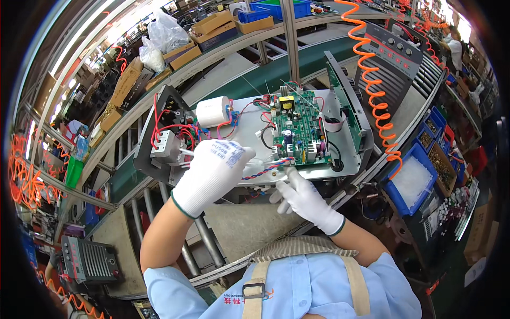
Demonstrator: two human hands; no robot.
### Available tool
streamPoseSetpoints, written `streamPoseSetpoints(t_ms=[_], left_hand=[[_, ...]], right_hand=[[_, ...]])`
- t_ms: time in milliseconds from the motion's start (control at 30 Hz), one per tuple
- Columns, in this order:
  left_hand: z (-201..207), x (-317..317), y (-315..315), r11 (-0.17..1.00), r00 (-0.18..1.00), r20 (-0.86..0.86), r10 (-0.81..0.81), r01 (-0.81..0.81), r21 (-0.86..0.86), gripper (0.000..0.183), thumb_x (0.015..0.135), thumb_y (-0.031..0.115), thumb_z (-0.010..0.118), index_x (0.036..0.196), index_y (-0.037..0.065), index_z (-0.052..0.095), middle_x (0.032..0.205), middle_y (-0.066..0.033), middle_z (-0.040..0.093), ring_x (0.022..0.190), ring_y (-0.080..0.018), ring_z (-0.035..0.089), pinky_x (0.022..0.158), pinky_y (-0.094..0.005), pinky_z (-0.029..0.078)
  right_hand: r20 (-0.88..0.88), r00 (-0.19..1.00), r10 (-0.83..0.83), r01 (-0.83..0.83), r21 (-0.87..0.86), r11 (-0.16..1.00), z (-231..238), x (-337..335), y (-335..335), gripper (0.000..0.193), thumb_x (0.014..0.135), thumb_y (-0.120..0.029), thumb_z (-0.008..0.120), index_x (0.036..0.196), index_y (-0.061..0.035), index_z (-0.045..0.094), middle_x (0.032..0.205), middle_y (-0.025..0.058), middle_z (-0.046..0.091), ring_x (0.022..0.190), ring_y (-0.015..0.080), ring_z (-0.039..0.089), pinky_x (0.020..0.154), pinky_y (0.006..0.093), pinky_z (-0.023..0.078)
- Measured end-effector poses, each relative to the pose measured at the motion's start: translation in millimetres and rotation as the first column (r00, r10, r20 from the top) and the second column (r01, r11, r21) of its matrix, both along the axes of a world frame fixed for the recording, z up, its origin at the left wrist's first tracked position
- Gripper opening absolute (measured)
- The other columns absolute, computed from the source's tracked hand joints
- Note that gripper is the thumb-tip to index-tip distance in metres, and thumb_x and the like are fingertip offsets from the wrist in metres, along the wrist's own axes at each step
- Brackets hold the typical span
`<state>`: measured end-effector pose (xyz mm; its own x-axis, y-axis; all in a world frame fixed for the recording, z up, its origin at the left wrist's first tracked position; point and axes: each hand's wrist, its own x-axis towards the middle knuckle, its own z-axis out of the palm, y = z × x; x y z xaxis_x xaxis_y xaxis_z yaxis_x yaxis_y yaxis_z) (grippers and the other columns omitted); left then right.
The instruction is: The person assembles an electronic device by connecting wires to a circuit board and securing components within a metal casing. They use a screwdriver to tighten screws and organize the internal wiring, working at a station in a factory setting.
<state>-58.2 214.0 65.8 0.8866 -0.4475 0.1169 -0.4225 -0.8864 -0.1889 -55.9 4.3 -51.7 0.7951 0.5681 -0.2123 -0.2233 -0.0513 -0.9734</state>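
Note:
An opened electrical unit's metal chassis (pixel 241 118) lies before me, with a green circuit board (pixel 300 127) on its right half. A white cylinder (pixel 213 111) stands at its left, near a grey-white terminal block (pixel 166 146) with red wires. My left hand (pixel 215 159), in a white knit glove, is closed over white wires (pixel 257 169) that show on both sides of it; its fingertips are partly hidden. My right hand (pixel 307 201), also gloved, is at the chassis's near edge, fingers apart, beside a red-and-blue twisted wire (pixel 268 169). I see nothing held in it.
Metal rollers (pixel 207 242) and a flat board (pixel 249 226) lie between me and the chassis. An orange coiled hose (pixel 374 101) hangs at the right, near a blue bin (pixel 410 178) of white pieces. Finished-looking grey units (pixel 90 259) stand at the left and far right; cardboard boxes (pixel 212 24) fill a far shelf.

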Motion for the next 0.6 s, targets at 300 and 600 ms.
streamPoseSetpoints(t_ms=[300, 600], left_hand=[[-18.4, 16.2, -25.5, 0.988, 0.995, -0.069, -0.075, 0.083, 0.128, 0.013, 0.078, 0.012, 0.062, 0.089, 0.012, 0.069, 0.066, -0.0083, 0.064, 0.068, -0.0286, 0.068, 0.058, -0.0417, 0.051], [-45.6, 6.0, -20.0, 0.976, 0.996, -0.07, 0.049, -0.062, -0.21, 0.02, 0.083, 0.008, 0.06, 0.101, 0.009, 0.067, 0.081, -0.016, 0.069, 0.079, -0.0328, 0.069, 0.067, -0.0427, 0.053]], right_hand=[[-0.077, 0.966, -0.246, 0.256, 0.151, 0.955, -7.6, -7.7, 18.8, 0.026, 0.1, -0.024, 0.053, 0.113, -0.0008, 0.054, 0.073, 0.0087, 0.067, 0.052, 0.0118, 0.062, 0.043, 0.022, 0.045], [-0.172, 0.888, -0.427, 0.458, 0.245, 0.854, -16.3, -14.5, 36.5, 0.027, 0.096, -0.02, 0.06, 0.118, -0.0048, 0.058, 0.068, 0.0082, 0.068, 0.045, 0.0102, 0.059, 0.038, 0.0205, 0.042]])
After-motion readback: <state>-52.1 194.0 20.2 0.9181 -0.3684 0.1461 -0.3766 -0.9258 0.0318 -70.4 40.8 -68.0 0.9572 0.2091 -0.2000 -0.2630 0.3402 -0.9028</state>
